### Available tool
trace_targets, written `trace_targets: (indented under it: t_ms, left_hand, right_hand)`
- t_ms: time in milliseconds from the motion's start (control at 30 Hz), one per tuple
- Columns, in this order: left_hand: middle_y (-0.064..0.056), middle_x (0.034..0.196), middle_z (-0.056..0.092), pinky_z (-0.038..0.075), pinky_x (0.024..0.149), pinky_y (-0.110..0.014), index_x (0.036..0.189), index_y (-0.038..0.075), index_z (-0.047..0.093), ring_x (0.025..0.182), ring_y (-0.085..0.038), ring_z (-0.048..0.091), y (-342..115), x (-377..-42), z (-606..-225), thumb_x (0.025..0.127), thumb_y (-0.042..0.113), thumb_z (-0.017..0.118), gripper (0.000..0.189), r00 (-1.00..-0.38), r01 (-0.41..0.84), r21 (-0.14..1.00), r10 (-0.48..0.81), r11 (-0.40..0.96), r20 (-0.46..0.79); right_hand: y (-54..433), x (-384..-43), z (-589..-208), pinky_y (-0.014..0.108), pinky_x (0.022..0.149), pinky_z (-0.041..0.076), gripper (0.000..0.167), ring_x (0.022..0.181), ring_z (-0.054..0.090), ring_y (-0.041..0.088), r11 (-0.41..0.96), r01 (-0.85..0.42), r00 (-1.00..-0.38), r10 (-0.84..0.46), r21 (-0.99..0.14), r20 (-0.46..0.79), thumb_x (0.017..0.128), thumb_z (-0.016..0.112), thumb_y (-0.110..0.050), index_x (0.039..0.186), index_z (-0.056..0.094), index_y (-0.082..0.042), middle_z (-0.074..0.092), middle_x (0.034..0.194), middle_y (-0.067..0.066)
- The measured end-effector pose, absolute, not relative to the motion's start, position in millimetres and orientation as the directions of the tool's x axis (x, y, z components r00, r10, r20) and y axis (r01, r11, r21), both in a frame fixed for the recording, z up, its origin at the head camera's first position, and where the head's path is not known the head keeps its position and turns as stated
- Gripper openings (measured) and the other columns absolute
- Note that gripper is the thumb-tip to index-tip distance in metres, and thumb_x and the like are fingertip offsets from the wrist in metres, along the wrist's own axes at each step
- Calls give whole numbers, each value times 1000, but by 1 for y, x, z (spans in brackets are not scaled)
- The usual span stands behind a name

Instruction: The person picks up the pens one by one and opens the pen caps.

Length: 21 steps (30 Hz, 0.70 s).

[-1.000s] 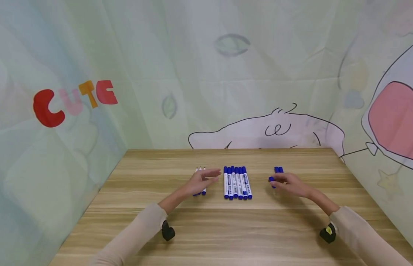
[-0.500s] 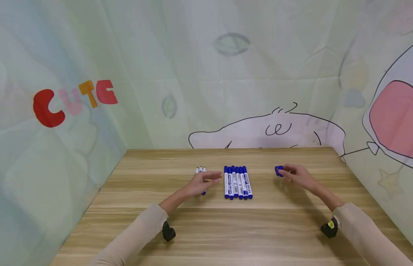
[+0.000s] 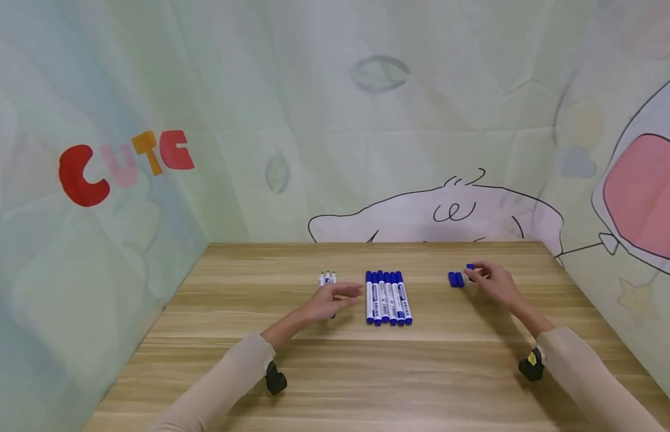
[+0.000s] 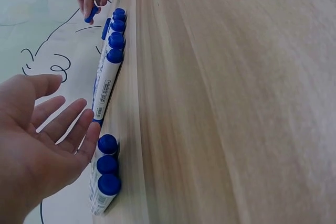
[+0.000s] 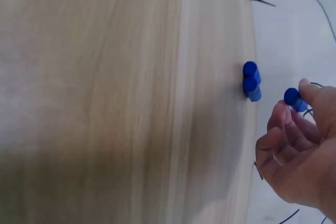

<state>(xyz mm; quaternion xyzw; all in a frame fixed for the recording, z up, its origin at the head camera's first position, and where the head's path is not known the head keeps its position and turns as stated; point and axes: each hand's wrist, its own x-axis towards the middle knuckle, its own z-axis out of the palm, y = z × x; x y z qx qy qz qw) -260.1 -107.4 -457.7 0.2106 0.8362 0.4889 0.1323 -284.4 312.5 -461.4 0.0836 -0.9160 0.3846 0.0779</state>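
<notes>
My right hand (image 3: 495, 287) pinches a blue marker cap (image 5: 294, 99) between thumb and fingers, just right of two blue caps (image 3: 456, 279) that lie side by side on the table. Palm inward and fingers loosely extended, my left hand (image 3: 330, 302) holds nothing. It hovers over three uncapped white markers (image 3: 327, 278), hiding most of their barrels in the head view; their blue ends (image 4: 107, 165) show in the left wrist view. To the right of that hand's fingertips lies a row of several capped blue-and-white whiteboard markers (image 3: 387, 299), caps pointing away from me.
The wood-grain table (image 3: 367, 378) ends at a back edge against a printed cloth (image 3: 259, 198), with more cloth at both sides. A small black device (image 3: 275, 378) sits at the left wrist and another black device (image 3: 531, 365) at the right.
My right hand has carried the cap back and to the right, passing over the two lying caps to their right side. My left hand has stayed nearly still.
</notes>
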Motion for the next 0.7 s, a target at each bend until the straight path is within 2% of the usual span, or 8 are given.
trace_targets:
  t_ms: [133, 300, 433, 700]
  left_hand:
    - [-13, 137, 67, 53, 106, -43, 143, 7, 58, 128, -30, 62, -107, -260, -458, 103, 16, 61, 41, -874, 230, 870, 485, 436, -12]
    - [-14, 136, 67, 53, 107, -43, 143, 6, 58, 127, -31, 62, -106, -260, -458, 103, 16, 61, 41, -868, 246, 866, 496, 436, -3]
    - [-16, 135, 68, 52, 107, -45, 142, 5, 58, 127, -32, 63, -105, -261, -460, 103, 15, 61, 41, -864, 251, 870, 504, 426, 3]
    - [-12, 135, 68, 54, 103, -42, 143, 9, 58, 127, -30, 62, -106, -260, -455, 104, 18, 60, 41, -871, 239, 863, 491, 445, -11]
  right_hand:
    - [313, -291, -467, 24, 63, 49, 41, 80, 66, 19, 720, -221, -972, -105, -658, 211, 102, 62, -22, 122, 63, 14, 74, 96, 25]
    - [313, -296, -474, 23, 54, 44, 35, 64, 58, 13, 762, -243, -967, -141, -601, 213, 101, 64, -17, 112, 65, 16, 72, 81, 19]
    - [314, -300, -478, 24, 54, 42, 33, 59, 54, 11, 787, -254, -962, -147, -562, 230, 101, 64, -16, 107, 66, 15, 70, 73, 13]
    - [308, -304, -476, 30, 60, 45, 31, 67, 58, 18, 821, -261, -961, -170, -508, 220, 102, 61, -15, 107, 68, 14, 71, 82, 20]
